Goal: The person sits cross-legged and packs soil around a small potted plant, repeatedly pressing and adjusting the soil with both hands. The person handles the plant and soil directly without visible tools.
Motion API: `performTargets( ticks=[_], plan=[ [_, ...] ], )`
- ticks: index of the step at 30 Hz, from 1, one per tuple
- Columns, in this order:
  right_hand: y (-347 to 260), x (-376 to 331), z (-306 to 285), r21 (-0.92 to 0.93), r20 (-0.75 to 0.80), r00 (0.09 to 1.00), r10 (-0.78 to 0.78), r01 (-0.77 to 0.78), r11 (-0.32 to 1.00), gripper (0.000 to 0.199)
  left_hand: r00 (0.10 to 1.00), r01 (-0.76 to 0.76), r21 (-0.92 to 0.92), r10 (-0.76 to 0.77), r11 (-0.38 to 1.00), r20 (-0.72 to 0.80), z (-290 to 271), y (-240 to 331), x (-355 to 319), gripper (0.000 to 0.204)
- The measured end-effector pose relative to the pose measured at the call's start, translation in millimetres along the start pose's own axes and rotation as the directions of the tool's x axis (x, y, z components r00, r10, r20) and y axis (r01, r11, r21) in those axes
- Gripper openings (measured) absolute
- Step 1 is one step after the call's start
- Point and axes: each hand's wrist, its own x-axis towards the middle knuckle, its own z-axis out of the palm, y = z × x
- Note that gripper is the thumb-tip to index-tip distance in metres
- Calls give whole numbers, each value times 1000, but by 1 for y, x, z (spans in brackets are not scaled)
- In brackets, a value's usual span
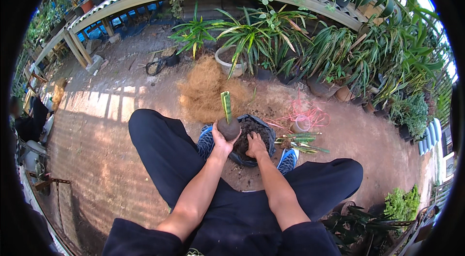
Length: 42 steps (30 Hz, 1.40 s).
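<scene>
The left hand (221, 141) cups a round ball of soil (228, 128) with a single upright striped green leaf (226, 106) rising from its top, held just above the near rim of a dark bag of soil (268, 136) between the person's blue shoes (287, 160). The right hand (255, 146) rests palm down in the loose soil inside that bag. Behind the bag lies a heap of brown coconut fibre (206, 89), and to its right on the earth floor lie cut striped leaves (302, 142) and a tangle of pink string (307, 111).

Daylight was bright, laying striped sun patches across the ground (104, 106) at left. Fisheye bending curved the edges, ringed by black; focus stayed sharp centrally.
</scene>
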Motion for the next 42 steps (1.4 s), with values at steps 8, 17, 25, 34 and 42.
performTargets(
  ticks=[8, 17, 25, 34, 42],
  plan=[
    [9, 1, 18, -51, -172, 985, -23, 15, 999, 61, 1000, 29, 1, -29, 1000, -6, 0, -3, -3, 50],
    [34, 2, 20, 162, -360, 931, -61, 127, 979, 36, 988, 129, 20, -130, 991, 80, -1, -1, -6, 54],
    [43, 27, 8, 792, -364, 845, 392, 60, 607, 41, 991, 35, 52, -41, 998, 124, -3, -10, -2, 48],
    [38, 12, 2, 979, 14, 955, 295, 47, -198, 17, 980, 137, -100, -120, 986, 158, -3, -15, -7, 66],
    [32, 5, 2, 980, 41, 982, 183, -3, -201, 18, 990, 117, -100, -109, 988, 85, 3, -14, -12, 73]
  ],
)
